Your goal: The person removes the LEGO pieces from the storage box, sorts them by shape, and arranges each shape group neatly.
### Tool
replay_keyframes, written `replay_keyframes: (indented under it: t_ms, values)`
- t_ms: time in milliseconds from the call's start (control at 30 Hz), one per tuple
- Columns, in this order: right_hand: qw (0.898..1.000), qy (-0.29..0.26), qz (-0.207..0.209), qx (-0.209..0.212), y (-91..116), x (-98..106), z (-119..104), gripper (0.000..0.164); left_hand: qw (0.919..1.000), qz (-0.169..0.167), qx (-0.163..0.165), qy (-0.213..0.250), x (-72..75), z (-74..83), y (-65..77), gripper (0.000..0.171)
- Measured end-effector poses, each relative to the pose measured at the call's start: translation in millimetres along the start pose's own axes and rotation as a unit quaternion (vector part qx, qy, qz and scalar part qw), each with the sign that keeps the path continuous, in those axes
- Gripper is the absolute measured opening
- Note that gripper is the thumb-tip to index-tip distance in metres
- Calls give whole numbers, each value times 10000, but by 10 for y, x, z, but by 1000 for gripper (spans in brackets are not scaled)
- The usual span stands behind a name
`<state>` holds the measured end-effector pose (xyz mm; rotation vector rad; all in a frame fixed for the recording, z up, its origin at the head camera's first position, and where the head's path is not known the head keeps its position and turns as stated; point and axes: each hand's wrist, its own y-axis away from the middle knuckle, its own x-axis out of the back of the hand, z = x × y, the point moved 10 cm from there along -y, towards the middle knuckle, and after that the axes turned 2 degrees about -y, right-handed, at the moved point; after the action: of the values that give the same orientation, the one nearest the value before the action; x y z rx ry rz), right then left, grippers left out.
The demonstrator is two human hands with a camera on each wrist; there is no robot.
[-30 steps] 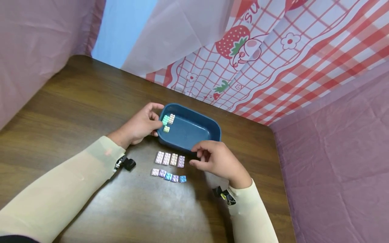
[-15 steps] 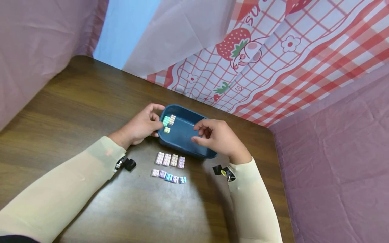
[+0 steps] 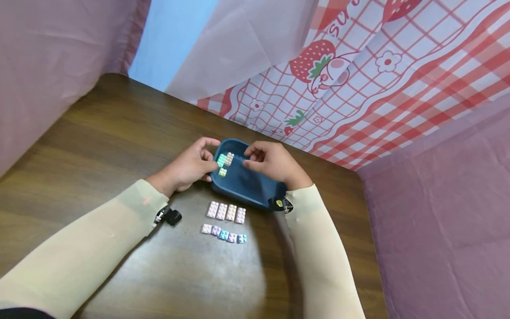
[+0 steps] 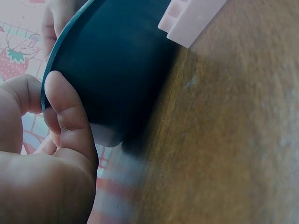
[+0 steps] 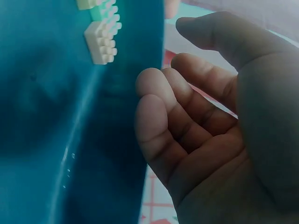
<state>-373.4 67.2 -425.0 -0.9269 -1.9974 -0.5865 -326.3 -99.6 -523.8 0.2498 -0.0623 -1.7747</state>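
Observation:
A dark blue plastic tub [image 3: 247, 190] stands on the table. My left hand [image 3: 195, 164] pinches its left end, thumb against the wall and a finger at the rim in the left wrist view. Inside, at that end, lie a green brick [image 3: 221, 160], a cream brick [image 3: 229, 159] and a small yellow brick [image 3: 222, 172]. Over the tub hovers my right hand [image 3: 272, 161], fingers loosely curled, nothing visible between them. The right wrist view shows its thumb apart from the fingers and the cream brick [image 5: 100, 44] a little way off.
In front of the tub is a row of longer pastel bricks [image 3: 222, 211]. Nearer me lies a second row of small square bricks [image 3: 224, 235]. Behind the wooden table [image 3: 159, 274] hangs a strawberry-print cloth [image 3: 314, 62], with pink cloth [image 3: 434, 190] at the right.
My right hand has moved from the tub's near edge, forward and left, to above its inside. The left hand keeps its grip on the tub. The view has shifted slightly.

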Motion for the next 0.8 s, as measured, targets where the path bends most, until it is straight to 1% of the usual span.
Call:
replay_keyframes:
  t_ms: [200, 467, 633, 800]
  values:
    - [9998, 59, -170, -95, -177, -127, 47, 27, 9999, -89, -4, 67, -7, -8, -1, 66]
    - [9993, 267, -245, -68, -307, -205, 62, 27, 9998, -139, -39, 123, -18, -21, -8, 68]
    - [9977, 533, -411, -26, -373, -315, 68, 36, 9999, -126, -57, 95, -10, -22, -14, 67]
    - [9941, 865, -651, -123, -416, -442, 89, 48, 9999, -109, -79, 78, 5, -7, -9, 67]
